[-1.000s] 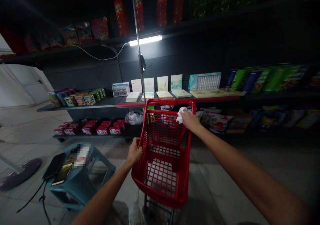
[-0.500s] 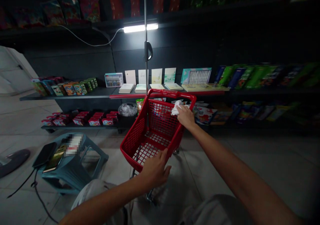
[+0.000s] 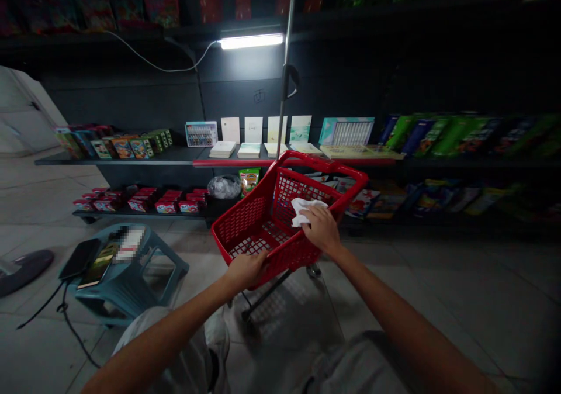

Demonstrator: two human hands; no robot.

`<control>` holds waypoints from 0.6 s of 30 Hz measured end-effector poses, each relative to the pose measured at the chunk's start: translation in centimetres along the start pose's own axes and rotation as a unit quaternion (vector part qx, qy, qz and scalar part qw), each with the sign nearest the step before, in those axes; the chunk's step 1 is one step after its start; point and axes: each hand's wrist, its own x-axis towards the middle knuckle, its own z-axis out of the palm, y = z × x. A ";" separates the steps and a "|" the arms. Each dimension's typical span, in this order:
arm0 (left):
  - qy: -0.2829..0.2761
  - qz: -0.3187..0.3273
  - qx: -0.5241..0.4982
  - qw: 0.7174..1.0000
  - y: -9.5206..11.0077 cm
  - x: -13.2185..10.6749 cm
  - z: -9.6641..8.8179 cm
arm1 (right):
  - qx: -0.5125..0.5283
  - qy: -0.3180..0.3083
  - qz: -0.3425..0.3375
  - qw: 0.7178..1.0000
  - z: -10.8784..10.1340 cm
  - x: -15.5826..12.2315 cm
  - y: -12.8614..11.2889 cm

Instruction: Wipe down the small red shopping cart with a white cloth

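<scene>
A small red shopping cart with a lattice basket stands in front of me, turned at an angle, a tall metal pole rising from it. My left hand is closed over the basket's near rim, fingers on the inside. In my right hand is a crumpled white cloth, held against the right side wall near its top edge. The cart's red handle lies beyond that hand, at the far end.
Shelves behind the cart hold books, small boxes and bagged goods. A lit tube lamp hangs above. On the left, a blue-grey stool carries a phone and a black device.
The cart has swung round, its handle end and pole moving right. My left hand has closed on the near rim. My right hand has brought the cloth down and nearer along the side.
</scene>
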 end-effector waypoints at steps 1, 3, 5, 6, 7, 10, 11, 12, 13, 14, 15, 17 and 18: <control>0.003 0.005 0.006 1.000 -0.4 0.2 -0.2 | 0.010 0.009 0.006 1.000 0.1 -0.6 -1.2; 0.005 0.013 0.024 1.000 -1.2 0.8 -0.6 | 0.033 0.024 0.024 0.999 0.5 -1.8 -3.9; 0.008 0.019 0.042 0.999 -1.9 1.3 -0.9 | 0.061 0.034 0.034 0.997 1.1 -2.7 -7.0; 0.009 0.022 0.042 0.999 -2.2 1.6 -1.0 | 0.077 0.038 0.035 0.996 1.3 -3.1 -8.5; 0.012 0.025 0.035 0.999 -2.5 1.9 -1.1 | 0.092 0.040 0.032 0.994 1.6 -3.5 -9.9; 0.011 0.037 0.003 0.999 -3.4 2.8 -1.3 | 0.126 0.027 -0.002 0.992 2.1 -4.2 -12.7; 0.009 0.043 0.003 0.999 -3.6 3.0 -1.3 | 0.133 0.018 -0.016 0.991 2.2 -4.3 -13.1; 0.007 0.049 0.009 0.999 -3.8 3.2 -1.4 | 0.136 0.008 -0.030 0.990 2.2 -4.4 -13.2; 0.006 0.053 0.017 0.998 -4.0 3.3 -1.4 | 0.138 -0.001 -0.042 0.989 2.1 -4.4 -13.0; 0.006 0.056 0.023 0.998 -4.1 3.4 -1.4 | 0.139 -0.008 -0.051 0.989 2.0 -4.4 -12.8; 0.007 0.057 0.023 0.998 -4.1 3.4 -1.4 | 0.139 -0.014 -0.056 0.989 2.0 -4.4 -12.5; 0.012 0.054 0.009 0.998 -4.1 3.3 -1.3 | 0.136 -0.018 -0.054 0.989 1.8 -4.4 -12.0; 0.013 0.053 0.001 0.999 -4.0 3.3 -1.3 | 0.134 -0.017 -0.048 0.990 1.8 -4.5 -11.9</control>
